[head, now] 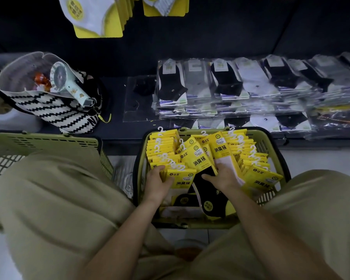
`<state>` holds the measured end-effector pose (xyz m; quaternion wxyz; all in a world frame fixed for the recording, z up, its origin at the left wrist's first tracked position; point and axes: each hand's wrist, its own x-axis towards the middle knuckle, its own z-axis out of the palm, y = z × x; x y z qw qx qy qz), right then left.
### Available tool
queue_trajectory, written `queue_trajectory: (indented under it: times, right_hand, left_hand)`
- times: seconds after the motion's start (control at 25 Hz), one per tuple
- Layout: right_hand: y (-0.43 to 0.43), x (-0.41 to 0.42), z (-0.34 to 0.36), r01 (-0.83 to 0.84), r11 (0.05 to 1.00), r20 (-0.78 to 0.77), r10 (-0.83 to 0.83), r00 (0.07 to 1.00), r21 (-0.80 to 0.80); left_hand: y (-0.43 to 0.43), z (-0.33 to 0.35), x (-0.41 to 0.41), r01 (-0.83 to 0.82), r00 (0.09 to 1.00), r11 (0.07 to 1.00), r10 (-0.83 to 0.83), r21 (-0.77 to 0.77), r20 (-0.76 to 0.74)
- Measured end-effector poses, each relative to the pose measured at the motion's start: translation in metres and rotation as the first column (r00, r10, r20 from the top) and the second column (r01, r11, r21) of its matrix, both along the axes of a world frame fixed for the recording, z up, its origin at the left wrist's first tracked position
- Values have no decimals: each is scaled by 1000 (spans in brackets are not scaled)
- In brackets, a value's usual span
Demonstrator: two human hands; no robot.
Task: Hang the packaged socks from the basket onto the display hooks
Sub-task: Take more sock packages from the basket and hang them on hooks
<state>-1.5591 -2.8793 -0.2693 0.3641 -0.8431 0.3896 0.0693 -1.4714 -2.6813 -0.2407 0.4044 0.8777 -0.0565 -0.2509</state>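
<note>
gripping sock packs (181, 177): left hand (157, 183), right hand (225, 178)

Zigzag bag (55, 111) holds handheld fan (59, 77); clear-wrapped sock stacks (230, 87) to right.

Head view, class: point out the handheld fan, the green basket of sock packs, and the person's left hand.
handheld fan (75, 91), head view, on its handle.
green basket (200, 222), head view, on its near rim.
left hand (159, 183), head view, on the back of the hand.
</note>
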Motion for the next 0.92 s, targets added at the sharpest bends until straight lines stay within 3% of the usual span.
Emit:
queue_trajectory:
  times: [0.16, 0.32, 0.48, 0.6, 0.68, 0.8, 0.92]
  right_hand:
    - [-3, 0, 14, 179, 975, 81, -191, 978, 129]
    - [-18, -8, 56, 244, 955, 185, -273, 944, 167]
    - [-23, -8, 113, 90, 894, 383, -277, 881, 439]
    - [-15, -7, 141, -50, 780, 471, -324, 820, 623]
    - [-14, -4, 153, -92, 762, 487, -311, 816, 641]
    - [-21, 12, 178, -99, 834, 508, -232, 829, 543]
    - [-31, 42, 220, 42, 874, 588, -361, 724, 485]
  left_hand:
    - [-7, 11, -1, -62, 998, 997, 63, -36, 28]
    - [-32, 41, -5, -88, 987, 976, 113, -201, 115]
    - [-75, 83, 10, -42, 984, 930, -24, -365, -174]
    - [-88, 106, 25, -146, 880, 764, -190, -628, -436]
    - [-89, 115, 33, -135, 871, 699, -255, -702, -421]
    - [-90, 133, 47, -108, 916, 666, -222, -739, -334]
    - [-92, 163, 65, -64, 945, 642, -207, -764, -253]
